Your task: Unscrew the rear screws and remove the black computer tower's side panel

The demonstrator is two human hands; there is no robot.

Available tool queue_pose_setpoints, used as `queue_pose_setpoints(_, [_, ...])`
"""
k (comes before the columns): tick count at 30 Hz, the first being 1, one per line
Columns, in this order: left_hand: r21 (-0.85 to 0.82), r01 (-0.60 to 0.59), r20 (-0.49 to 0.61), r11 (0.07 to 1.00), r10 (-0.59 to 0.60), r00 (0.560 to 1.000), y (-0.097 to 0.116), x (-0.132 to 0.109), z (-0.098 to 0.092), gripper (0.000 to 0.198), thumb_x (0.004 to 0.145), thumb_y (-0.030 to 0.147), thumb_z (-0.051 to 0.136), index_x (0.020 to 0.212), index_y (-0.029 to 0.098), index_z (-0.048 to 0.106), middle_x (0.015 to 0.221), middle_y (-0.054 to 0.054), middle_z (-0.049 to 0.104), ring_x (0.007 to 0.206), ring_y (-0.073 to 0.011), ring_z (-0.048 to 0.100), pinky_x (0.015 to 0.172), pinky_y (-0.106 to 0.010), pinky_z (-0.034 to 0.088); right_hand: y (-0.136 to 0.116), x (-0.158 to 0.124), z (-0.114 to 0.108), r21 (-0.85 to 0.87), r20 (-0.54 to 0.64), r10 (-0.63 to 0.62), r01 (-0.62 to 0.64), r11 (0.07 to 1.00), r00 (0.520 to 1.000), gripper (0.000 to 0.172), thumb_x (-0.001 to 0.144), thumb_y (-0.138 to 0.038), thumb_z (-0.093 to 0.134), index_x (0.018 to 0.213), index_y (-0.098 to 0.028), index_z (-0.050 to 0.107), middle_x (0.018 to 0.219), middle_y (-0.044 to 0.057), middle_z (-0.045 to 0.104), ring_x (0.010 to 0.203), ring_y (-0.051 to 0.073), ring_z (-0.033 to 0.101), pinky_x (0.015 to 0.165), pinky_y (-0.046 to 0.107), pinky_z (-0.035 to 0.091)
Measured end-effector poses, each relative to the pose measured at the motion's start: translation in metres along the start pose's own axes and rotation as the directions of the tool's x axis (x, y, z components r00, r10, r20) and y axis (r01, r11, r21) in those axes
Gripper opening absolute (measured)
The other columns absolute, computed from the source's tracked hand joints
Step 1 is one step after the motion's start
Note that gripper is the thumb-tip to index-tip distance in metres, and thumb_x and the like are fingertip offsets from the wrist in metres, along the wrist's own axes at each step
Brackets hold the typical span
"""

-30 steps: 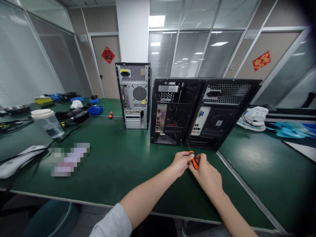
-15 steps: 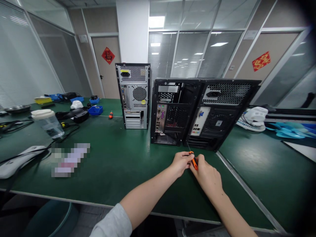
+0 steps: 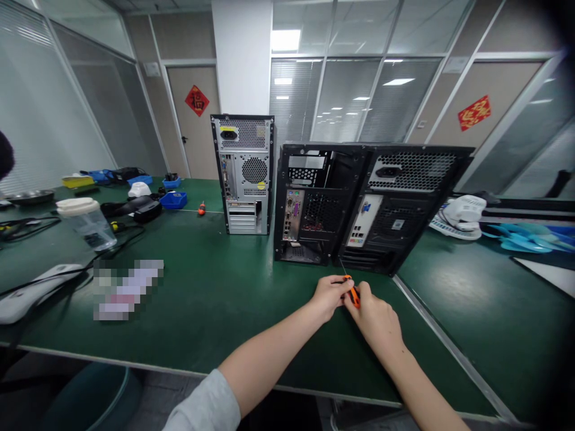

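Between my hands is an orange and black screwdriver [image 3: 354,296], its thin shaft pointing up and away. The tip meets the lower left edge of the right black computer case [image 3: 404,209]; the exact spot it touches is too small to make out. My left hand [image 3: 330,296] pinches the front of the handle, near the shaft. Around the rear of the handle my right hand [image 3: 376,317] is closed. A second black computer case [image 3: 309,203], with an opening at its upper back, stands directly left of the first. Farther left, a silver computer case [image 3: 247,173] stands upright.
On the green table [image 3: 215,305] are a lidded plastic cup [image 3: 90,224], a white power strip [image 3: 40,293] with cables, and blue bins [image 3: 174,200]. Another orange screwdriver [image 3: 202,208] rests farther back. At right lie blue fan blades [image 3: 521,237] and a white fan part [image 3: 462,216].
My right hand has turned very slightly on the screwdriver handle. My left hand and the cases stay where they were. A dark shape has appeared at the far left edge.
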State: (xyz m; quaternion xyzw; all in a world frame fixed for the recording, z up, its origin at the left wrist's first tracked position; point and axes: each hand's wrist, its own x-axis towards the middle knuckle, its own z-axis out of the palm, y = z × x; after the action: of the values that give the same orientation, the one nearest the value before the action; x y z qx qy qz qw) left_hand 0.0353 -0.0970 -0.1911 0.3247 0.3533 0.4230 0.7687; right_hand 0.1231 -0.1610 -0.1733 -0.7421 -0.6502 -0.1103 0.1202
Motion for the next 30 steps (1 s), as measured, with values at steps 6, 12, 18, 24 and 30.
queue_pose_setpoints(6, [0.003,0.0,-0.005,1.0,0.0,1.0,0.0,-0.001,0.0,0.016,0.079,0.015,0.072,0.093,0.009,0.065,0.072,-0.003,0.066,0.063,-0.0094,0.061,0.066,-0.024,0.05,-0.002,0.001,-0.001,-0.004,0.037,0.012,-0.011,1.0,0.999,0.017,0.094,-0.034,0.046,0.089,-0.018,0.047,0.073,0.01,0.07,0.059,0.021,0.066,0.049,0.025,0.021])
queue_pose_setpoints(12, [-0.014,0.003,-0.006,1.0,-0.003,1.0,0.0,0.0,0.0,0.018,0.077,0.015,0.074,0.092,0.01,0.066,0.072,-0.003,0.067,0.064,-0.0104,0.062,0.069,-0.025,0.051,-0.004,0.001,-0.006,-0.006,0.09,0.035,-0.035,0.999,0.995,0.018,0.095,-0.034,0.043,0.091,-0.017,0.047,0.075,0.012,0.071,0.065,0.024,0.069,0.05,0.026,0.024])
queue_pose_setpoints(18, [-0.026,0.003,-0.006,1.0,-0.003,1.0,0.002,-0.001,0.0,0.017,0.074,0.013,0.076,0.087,0.011,0.066,0.073,-0.003,0.066,0.065,-0.0103,0.062,0.068,-0.025,0.051,-0.007,0.002,-0.011,0.005,0.146,0.067,-0.069,0.998,0.987,0.02,0.097,-0.034,0.039,0.096,-0.015,0.047,0.075,0.014,0.071,0.07,0.027,0.07,0.053,0.027,0.03])
queue_pose_setpoints(24, [-0.029,0.013,-0.001,1.0,-0.013,1.0,0.004,-0.002,0.001,0.013,0.076,0.012,0.073,0.086,0.011,0.065,0.075,-0.004,0.066,0.067,-0.0109,0.063,0.071,-0.026,0.051,-0.009,0.003,-0.013,-0.002,0.186,0.095,-0.096,0.995,0.978,0.025,0.098,-0.035,0.034,0.101,-0.014,0.048,0.076,0.014,0.071,0.073,0.028,0.071,0.055,0.028,0.036])
queue_pose_setpoints(30, [-0.03,0.009,-0.001,0.999,-0.009,1.0,0.003,-0.002,0.0,0.016,0.074,0.014,0.075,0.086,0.011,0.065,0.078,-0.005,0.066,0.069,-0.0112,0.063,0.072,-0.027,0.051,-0.009,0.003,-0.014,0.037,0.212,0.111,-0.122,0.992,0.971,0.028,0.098,-0.036,0.032,0.105,-0.014,0.048,0.078,0.015,0.071,0.076,0.029,0.071,0.06,0.03,0.041])
